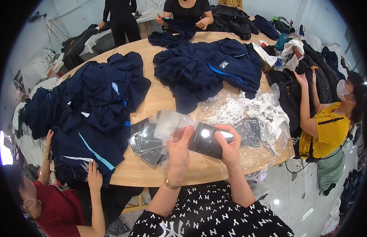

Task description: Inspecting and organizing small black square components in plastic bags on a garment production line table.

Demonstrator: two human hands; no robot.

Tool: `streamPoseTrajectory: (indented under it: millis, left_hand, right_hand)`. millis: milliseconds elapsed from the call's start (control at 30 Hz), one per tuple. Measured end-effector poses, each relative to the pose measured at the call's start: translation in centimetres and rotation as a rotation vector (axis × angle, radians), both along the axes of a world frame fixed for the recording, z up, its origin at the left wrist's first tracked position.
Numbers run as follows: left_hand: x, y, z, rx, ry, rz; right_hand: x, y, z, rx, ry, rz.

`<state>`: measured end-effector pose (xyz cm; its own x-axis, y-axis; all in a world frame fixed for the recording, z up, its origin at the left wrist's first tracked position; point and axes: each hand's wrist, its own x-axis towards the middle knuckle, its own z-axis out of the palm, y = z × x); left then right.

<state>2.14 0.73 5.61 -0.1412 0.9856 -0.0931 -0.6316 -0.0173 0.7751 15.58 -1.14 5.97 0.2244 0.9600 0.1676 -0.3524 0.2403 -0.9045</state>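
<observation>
Left hand (178,148): fingers are curling shut on a clear flat pouch (172,124), holding it above the table's near edge.
Right hand (229,144): fingers are closing round one dark glossy pouch (205,140).
Pouch stack (148,144): several are lying near the round wooden table's (159,96) near edge; exact count unclear.
Navy garment heaps: two, left (92,106) and centre (207,67).
Crumpled plastic with white cords (254,112): lying by the right edge.
Other people: four are working around the table.
</observation>
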Motion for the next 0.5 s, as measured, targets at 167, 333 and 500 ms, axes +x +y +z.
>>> streamPoseTrajectory:
  millis: [167, 333, 500]
  left_hand:
    - [0.4, 0.2, -0.5, 0.035, -0.007, -0.002]
    - [1.0, -0.2, 0.5, 0.066, -0.028, -0.080]
    - [1.8, -0.6, 1.5, 0.110, 0.047, -0.120]
  right_hand:
    - [0.5, 0.4, 0.2, -0.009, 0.013, 0.054]
    - [0.0, 1.0, -0.1, 0.001, 0.121, 0.089]
    - [-1.0, 1.1, 0.3, -0.011, 0.432, 0.014]
